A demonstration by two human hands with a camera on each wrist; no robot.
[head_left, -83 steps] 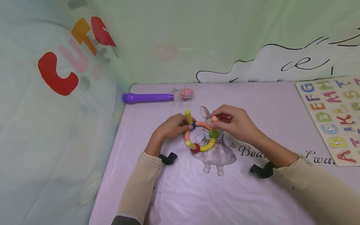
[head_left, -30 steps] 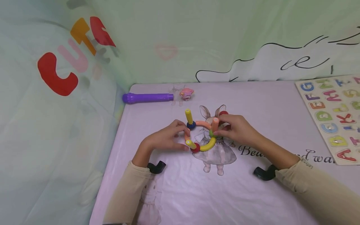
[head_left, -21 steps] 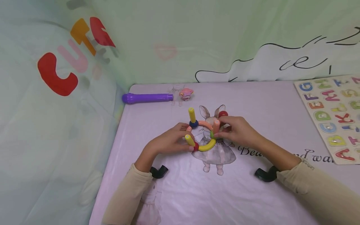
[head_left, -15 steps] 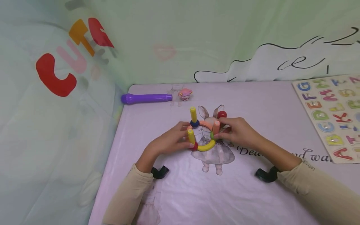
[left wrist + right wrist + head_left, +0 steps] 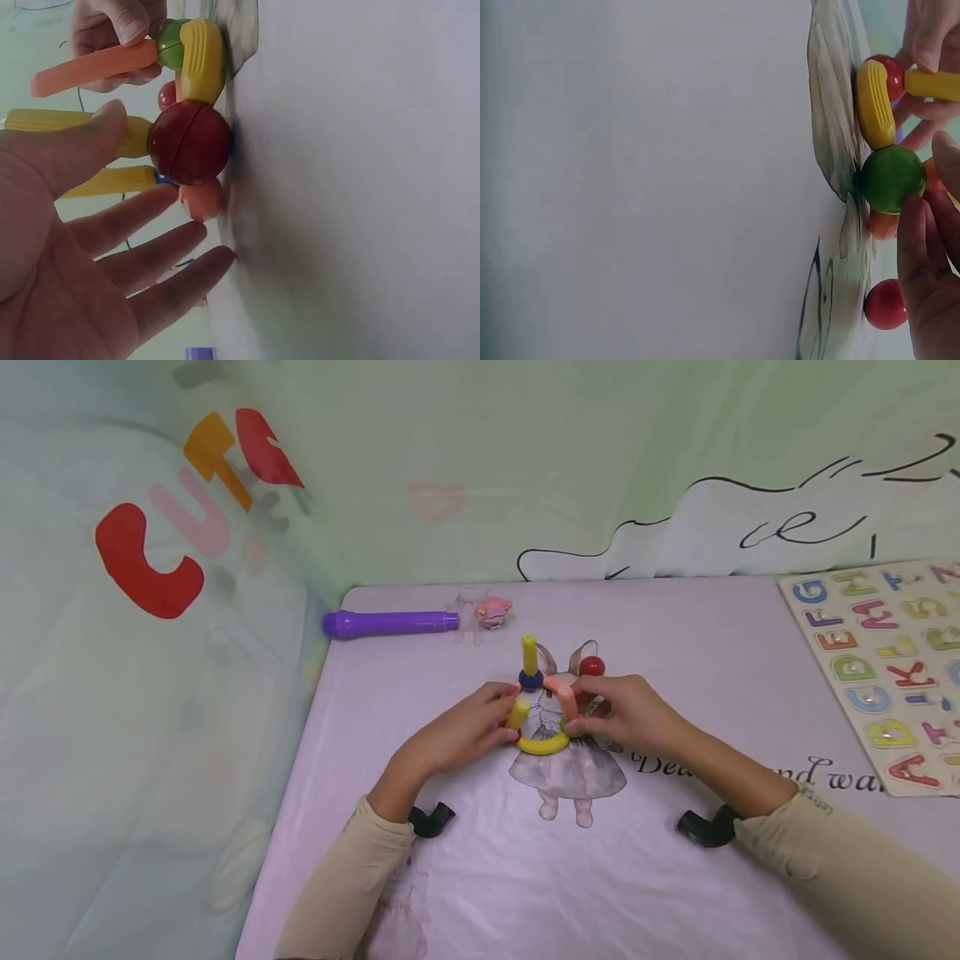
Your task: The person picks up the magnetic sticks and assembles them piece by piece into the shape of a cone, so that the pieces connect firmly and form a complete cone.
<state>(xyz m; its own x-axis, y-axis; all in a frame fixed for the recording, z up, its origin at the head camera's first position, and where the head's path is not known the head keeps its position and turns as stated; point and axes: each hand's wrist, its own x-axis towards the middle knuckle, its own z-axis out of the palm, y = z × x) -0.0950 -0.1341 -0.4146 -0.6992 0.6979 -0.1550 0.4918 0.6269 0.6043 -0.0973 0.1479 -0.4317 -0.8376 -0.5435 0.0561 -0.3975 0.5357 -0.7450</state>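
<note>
A ring of curved sticks joined by balls, a magnetic building toy, lies on the table; its yellow curved stick (image 5: 544,744) faces me. My left hand (image 5: 465,727) grips the yellow upright stick (image 5: 136,135) above the red ball (image 5: 191,142), thumb in front and fingers behind. With thumb and fingers my right hand (image 5: 633,714) holds the orange upright stick (image 5: 567,703) at the green ball (image 5: 892,178). A second yellow stick (image 5: 529,653) stands on the blue ball (image 5: 530,680) at the far side. Another red ball (image 5: 592,666) sits just beyond the right fingers.
A purple toy microphone (image 5: 390,624) and a small pink figure (image 5: 494,612) lie at the back left. An alphabet puzzle board (image 5: 877,693) is at the right. Printed curtains (image 5: 465,468) border the table's back and left sides.
My left hand has gone from the blue ball to the stick by the red ball. The ring's left side has shifted right and away, its upright yellow sticks with it. The right hand keeps its hold.
</note>
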